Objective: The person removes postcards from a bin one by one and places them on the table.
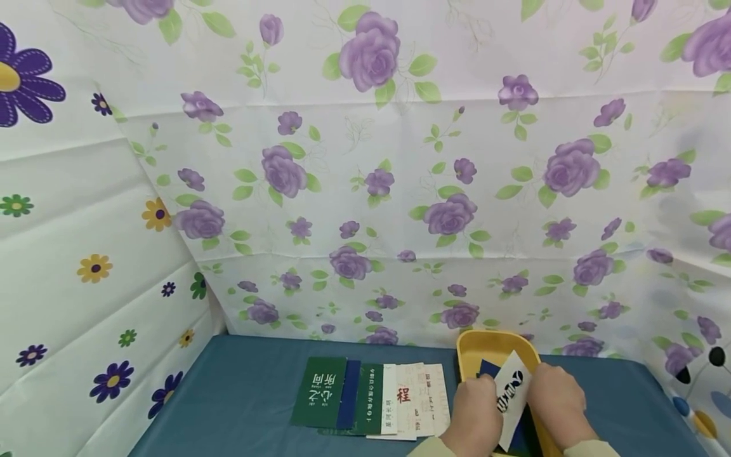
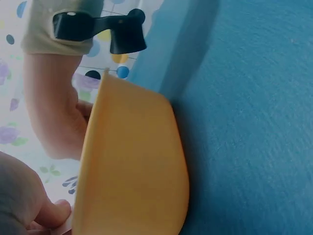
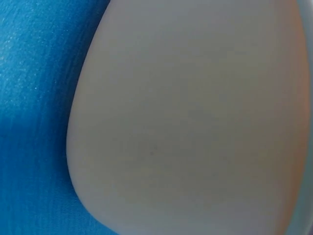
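Over a yellow plastic bin, both hands hold a white card with black print, tilted upright. My left hand pinches its left edge; in the left wrist view, that thumb and fingers meet beside the bin's rim. My right hand grips the card's right side, just above the bin's right rim. Its fingertips are hidden in the head view. Inside the bin, dark blue cards show behind and below the white one. A blurred pale rounded surface fills most of the right wrist view.
Left of the bin, an overlapping row lies on the blue tabletop: a green card, a blue one, another green one and several pale printed cards. Flower-patterned sheeting stands behind and at the sides.
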Motion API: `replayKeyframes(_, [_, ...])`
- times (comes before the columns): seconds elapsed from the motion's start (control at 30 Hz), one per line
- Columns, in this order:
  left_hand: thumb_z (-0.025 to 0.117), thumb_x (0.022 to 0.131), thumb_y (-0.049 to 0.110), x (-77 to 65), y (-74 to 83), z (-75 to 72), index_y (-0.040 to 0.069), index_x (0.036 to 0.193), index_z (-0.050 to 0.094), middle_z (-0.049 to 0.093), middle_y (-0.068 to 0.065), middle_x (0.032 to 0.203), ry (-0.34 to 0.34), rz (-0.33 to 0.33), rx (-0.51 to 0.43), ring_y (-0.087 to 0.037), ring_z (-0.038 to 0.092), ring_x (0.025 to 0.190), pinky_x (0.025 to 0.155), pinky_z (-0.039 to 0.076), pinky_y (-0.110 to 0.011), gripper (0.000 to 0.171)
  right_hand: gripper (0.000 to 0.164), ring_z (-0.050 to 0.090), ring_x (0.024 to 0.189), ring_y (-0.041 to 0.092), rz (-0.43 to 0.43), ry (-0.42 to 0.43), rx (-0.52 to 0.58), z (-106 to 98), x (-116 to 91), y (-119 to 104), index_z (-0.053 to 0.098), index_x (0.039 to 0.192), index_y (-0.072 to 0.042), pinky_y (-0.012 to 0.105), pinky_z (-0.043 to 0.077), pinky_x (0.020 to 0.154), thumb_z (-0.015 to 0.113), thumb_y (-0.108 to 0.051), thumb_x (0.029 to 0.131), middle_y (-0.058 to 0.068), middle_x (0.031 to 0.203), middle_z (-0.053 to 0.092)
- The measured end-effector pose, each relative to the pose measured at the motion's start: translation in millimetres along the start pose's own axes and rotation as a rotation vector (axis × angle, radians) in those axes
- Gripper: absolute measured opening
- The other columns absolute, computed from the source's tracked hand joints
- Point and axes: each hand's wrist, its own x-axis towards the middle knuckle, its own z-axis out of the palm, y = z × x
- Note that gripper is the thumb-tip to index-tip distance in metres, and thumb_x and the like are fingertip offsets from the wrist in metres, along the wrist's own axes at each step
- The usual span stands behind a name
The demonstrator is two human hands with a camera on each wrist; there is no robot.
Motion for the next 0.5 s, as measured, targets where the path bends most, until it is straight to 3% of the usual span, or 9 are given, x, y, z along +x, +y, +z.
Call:
replayKeyframes(0.2, [0.074, 0.076, 0.007, -3.1, -6.2, -8.2, 0.013, 0.086, 0.064, 0.063, 0.000, 0.069, 0.028, -0.010, -0.152, -0.008, 0.058, 0.054, 0.043, 0.046, -0.022, 0.014, 0.017, 0.058, 0.063, 0.027, -0.011, 0.013, -0.006, 3, 2, 2, 0.061, 0.093, 0.007, 0.045, 0.048, 0.050, 0.049, -0.006, 0.090, 0.019, 0.076, 0.060])
replayKeyframes(0.33, [0.077, 0.073, 0.007, -4.0, -8.7, -12.4, 0.013, 0.087, 0.066, 0.064, 0.002, 0.069, 0.057, -0.008, -0.196, -0.007, 0.058, 0.054, 0.043, 0.047, -0.022, 0.019, 0.018, 0.057, 0.062, 0.027, -0.023, 0.023, -0.002, 3, 1, 3, 0.060, 0.092, 0.007, 0.045, 0.047, 0.049, 0.050, -0.007, 0.089, 0.019, 0.075, 0.060])
replayKeyframes(0.5, [0.070, 0.082, 0.012, -3.0, -13.3, -20.8, 0.015, 0.089, 0.067, 0.064, 0.002, 0.067, 0.109, 0.013, -0.265, -0.004, 0.057, 0.051, 0.040, 0.044, -0.018, 0.009, 0.016, 0.057, 0.063, 0.030, -0.055, 0.029, -0.004, 4, 1, 5, 0.060, 0.089, 0.006, 0.048, 0.047, 0.049, 0.053, -0.009, 0.087, 0.019, 0.075, 0.059])
